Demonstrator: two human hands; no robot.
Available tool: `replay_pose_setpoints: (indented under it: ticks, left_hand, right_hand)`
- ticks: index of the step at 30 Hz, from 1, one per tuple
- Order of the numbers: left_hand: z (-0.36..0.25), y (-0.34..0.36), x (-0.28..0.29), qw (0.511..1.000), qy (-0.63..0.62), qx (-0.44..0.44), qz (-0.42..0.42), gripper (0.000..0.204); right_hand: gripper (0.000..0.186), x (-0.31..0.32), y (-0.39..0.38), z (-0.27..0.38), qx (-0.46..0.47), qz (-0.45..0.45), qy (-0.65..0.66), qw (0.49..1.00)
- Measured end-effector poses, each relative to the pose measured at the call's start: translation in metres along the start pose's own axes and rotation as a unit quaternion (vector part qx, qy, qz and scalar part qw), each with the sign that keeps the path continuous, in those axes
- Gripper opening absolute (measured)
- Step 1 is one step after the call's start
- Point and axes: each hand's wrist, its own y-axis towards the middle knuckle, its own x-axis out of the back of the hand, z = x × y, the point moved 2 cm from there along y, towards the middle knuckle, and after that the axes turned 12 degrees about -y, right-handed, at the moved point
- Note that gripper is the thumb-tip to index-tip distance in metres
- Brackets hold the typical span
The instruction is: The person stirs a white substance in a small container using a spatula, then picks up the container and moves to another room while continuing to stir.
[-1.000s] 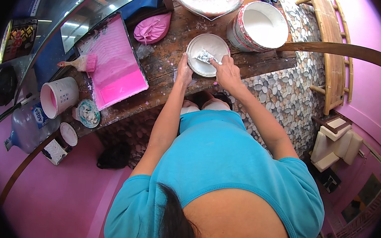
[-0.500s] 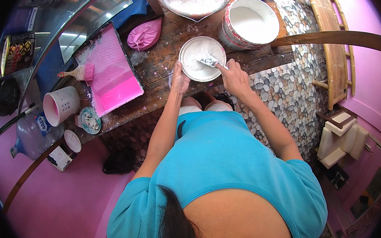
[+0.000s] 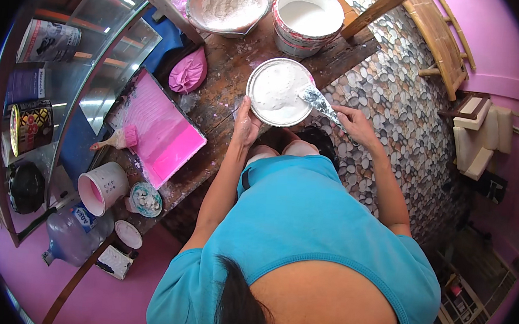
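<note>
The putty knife (image 3: 318,100) has been drawn from mid-bowl, across the white paste (image 3: 276,90), to the tub's (image 3: 273,124) right rim, so mixing seems paused. It is pinched by the right hand (image 3: 359,128), right of the tub, which is gripped by the left hand (image 3: 247,126) (fingers partly hidden).

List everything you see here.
Paste dish: 1, white, centre
Putty knife: 1, whitish, at dish's right rim
Bucket: 1, whitish, top
Basin: 1, reddish, beside bucket
Bag: 1, pink, on table
Tray: 1, pink, left
Brush: 1, pink, tray's edge
Cup: 1, whitish, left
Bottle: 1, bluish, lower left
Table: 1, brown, top
Bench: 1, tan, upper right
Cream seating: count unclear, right
Shirt: 1, turquoise, bottom
Left hand: 1, bare, holding dish
Right hand: 1, bare, holding knife
</note>
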Motion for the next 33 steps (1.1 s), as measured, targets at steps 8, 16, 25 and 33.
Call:
replay_pose_setpoints:
  ticks: [8,16,25,33]
  left_hand:
    - [0.023,-0.015,-0.040,0.986,0.095,0.131,0.029,0.040]
    - [0.078,-0.011,-0.075,0.965,0.113,0.231,0.058,0.041]
    - [0.168,0.020,-0.116,0.952,0.108,0.275,0.086,0.044]
    - [0.221,0.059,-0.171,0.962,0.121,0.234,0.068,0.048]
  right_hand:
    - [0.038,-0.044,-0.057,-0.021,0.004,-0.082,0.147,0.986]
    - [0.039,-0.045,-0.134,-0.003,-0.005,-0.415,-0.218,0.884]
    - [0.033,-0.012,-0.164,-0.036,0.006,-0.442,-0.292,0.848]
    - [0.036,0.110,-0.120,-0.140,-0.034,-0.309,0.067,0.948]
